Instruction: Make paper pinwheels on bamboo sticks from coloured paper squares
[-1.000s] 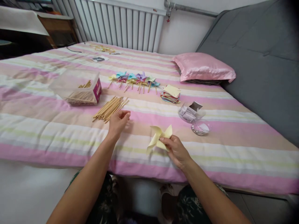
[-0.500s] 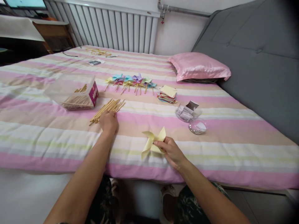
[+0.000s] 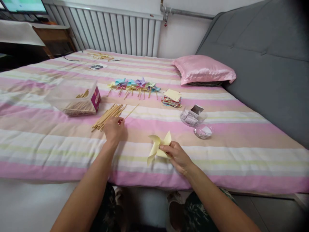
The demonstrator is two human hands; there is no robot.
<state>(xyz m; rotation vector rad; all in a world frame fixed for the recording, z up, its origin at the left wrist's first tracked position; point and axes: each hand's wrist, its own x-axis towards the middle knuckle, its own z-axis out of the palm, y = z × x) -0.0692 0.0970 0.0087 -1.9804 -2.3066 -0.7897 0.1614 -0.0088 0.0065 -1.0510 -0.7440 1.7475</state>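
Note:
My left hand [image 3: 114, 129] is closed on a thin wooden stick [image 3: 131, 111], which slants up and to the right out of my fingers. Just behind that hand lies a loose pile of similar sticks [image 3: 108, 115] on the striped bedspread. Between the thumb and fingers of my right hand [image 3: 177, 156] is a pale yellow paper pinwheel [image 3: 154, 149], pinched at its centre with its blades folded. Farther back, a row of finished-looking pinwheels on sticks [image 3: 135, 84] lies on the bed, in blue, purple, pink and yellow.
At left stands a clear plastic box [image 3: 84, 104] with more sticks inside. To the right are a stack of coloured paper squares [image 3: 172, 98], a clear container with small packets [image 3: 191, 115] and a round clear dish [image 3: 203, 131]. A pink pillow [image 3: 205, 69] rests by the grey headboard [image 3: 260, 51].
My left hand has drawn one stick out of the pile, slightly to the right. My right hand keeps the yellow pinwheel in nearly the same place.

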